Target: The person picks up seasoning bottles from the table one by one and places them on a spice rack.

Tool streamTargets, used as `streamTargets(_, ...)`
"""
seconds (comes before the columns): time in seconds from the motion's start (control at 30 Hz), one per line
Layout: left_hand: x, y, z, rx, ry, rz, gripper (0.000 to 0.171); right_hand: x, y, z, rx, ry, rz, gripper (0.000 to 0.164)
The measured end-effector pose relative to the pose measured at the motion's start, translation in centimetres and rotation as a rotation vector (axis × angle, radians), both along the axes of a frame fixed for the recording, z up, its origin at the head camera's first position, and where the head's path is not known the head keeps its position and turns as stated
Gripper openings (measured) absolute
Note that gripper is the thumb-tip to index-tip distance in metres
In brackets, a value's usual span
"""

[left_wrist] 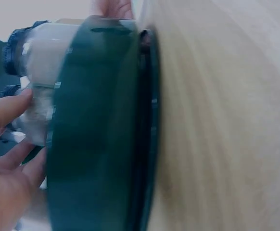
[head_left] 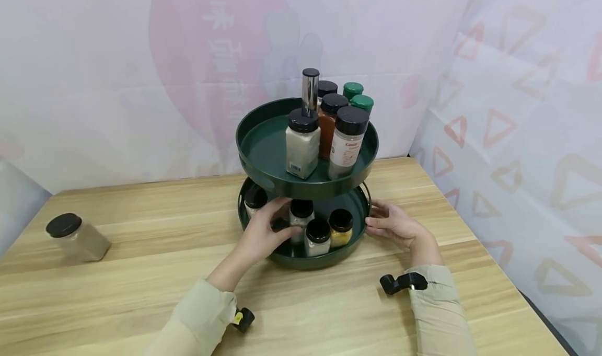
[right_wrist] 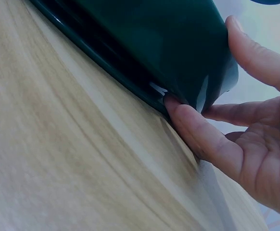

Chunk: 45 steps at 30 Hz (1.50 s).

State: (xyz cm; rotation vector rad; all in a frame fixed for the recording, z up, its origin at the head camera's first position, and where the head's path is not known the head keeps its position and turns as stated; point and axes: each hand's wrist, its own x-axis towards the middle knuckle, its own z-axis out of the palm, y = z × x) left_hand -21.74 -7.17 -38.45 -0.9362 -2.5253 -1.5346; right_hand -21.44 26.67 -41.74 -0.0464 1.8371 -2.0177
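A dark green two-tier round rack [head_left: 307,263] stands on the wooden table. On its lower tier, my left hand [head_left: 261,233] holds a clear, black-lidded spice jar [head_left: 299,221] between thumb and fingers. Beside that jar are a jar of pale powder [head_left: 317,246], a jar of yellow spice [head_left: 340,237] and a partly hidden jar [head_left: 254,202] at the left. My right hand [head_left: 397,224] grips the right side of the lower tier. In the right wrist view, its thumb [right_wrist: 255,53] touches the tier's upper edge and a fingertip [right_wrist: 185,115] reaches the base.
The upper tier carries a white-labelled shaker [head_left: 347,144], a pale powder jar [head_left: 302,144], a silver cylinder [head_left: 310,92], reddish-brown spice [head_left: 326,131] and green-lidded bottles [head_left: 362,103]. A black-lidded jar [head_left: 84,239] is tilted on the table's left. A printed cloth [head_left: 117,84] hangs behind.
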Motion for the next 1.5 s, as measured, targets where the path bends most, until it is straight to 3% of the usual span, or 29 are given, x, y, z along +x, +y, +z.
streamTargets(0.33, 1.2, -2.6, 1.6, 0.089, -0.03, -0.111, 0.057, 0.2, 0.3, -0.1, 0.002, 0.011, 0.003, 0.078)
streamTargets(0.57, 1.8, -6.2, 3.0, 0.085, -0.023, -0.079, 0.054, 0.2, 0.3, 0.0, 0.0, 0.008, -0.006, 0.079)
streamTargets(0.73, 2.8, -9.1, 4.2, 0.061, 0.058, -0.041, 0.053, 0.1, 0.1, 0.0, -0.002, 0.002, -0.005, 0.079)
streamTargets(0.87, 3.3, -12.0, 5.2, 0.032, 0.18, 0.044, 0.059, 0.0, -0.1, 0.0, 0.001, 0.001, -0.003, 0.078)
streamTargets(0.97, 3.5, -14.3, 5.9, 0.003, 0.238, 0.15, 0.065, -0.1, -0.1, 0.1, -0.001, 0.003, -0.009, 0.078)
streamTargets(1.13, 3.8, -18.4, 6.7, -0.046, 0.291, 0.337, 0.068, -0.1, -0.1, 0.1, -0.002, 0.008, -0.008, 0.079)
streamTargets(1.33, 4.2, -22.6, 6.9, -0.093, 0.34, 0.518, 0.072, 0.0, -0.2, 0.0, -0.005, 0.011, -0.008, 0.077)
streamTargets(1.5, 3.9, -25.5, 6.0, -0.013, 0.313, 0.617, 0.068, 0.1, -0.2, 0.0, -0.013, 0.011, -0.016, 0.077)
